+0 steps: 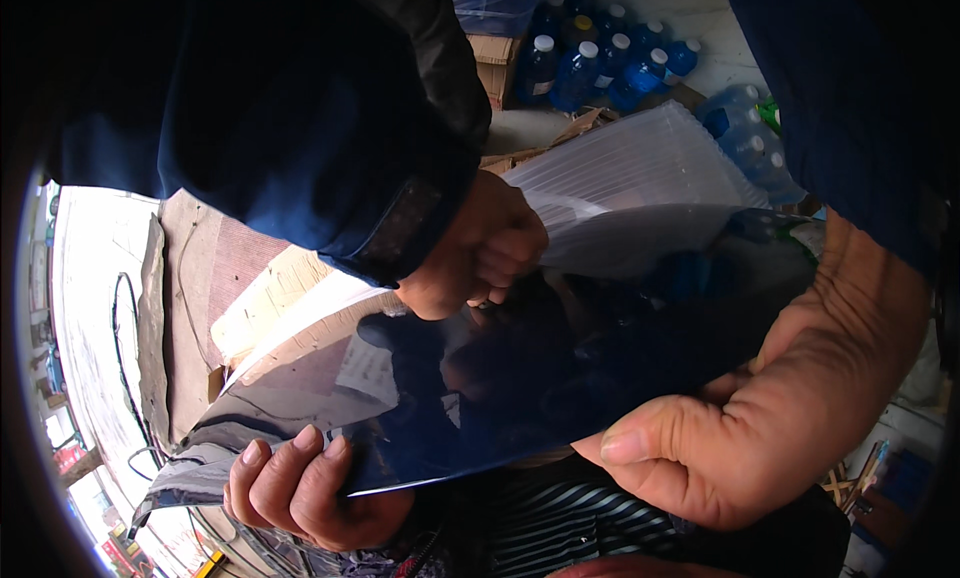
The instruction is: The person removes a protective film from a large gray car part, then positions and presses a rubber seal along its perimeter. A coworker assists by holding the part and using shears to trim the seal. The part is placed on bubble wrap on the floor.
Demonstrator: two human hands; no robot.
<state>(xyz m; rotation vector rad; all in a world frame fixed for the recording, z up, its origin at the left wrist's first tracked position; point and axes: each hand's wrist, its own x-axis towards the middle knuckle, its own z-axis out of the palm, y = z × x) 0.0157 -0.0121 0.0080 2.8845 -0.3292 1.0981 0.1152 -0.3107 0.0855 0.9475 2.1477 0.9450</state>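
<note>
Glossy dark sheet [560, 378], pinched between fingers [640, 446]

Both arms wear dark navy sleeves of a thick jacket. The left sleeve [300, 128] ends in a wide cuff with a rough dark fastening strip [400, 223] sewn across it. The right sleeve [850, 88] is plain. Both hands are bare, without gloves.

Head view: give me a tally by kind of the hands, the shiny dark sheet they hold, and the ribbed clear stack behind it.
Hands gripping the sheet: 3 (lower left, right, top)
Shiny dark sheet: 1
Stack of ribbed clear sheets: 1
Total: 5
</note>
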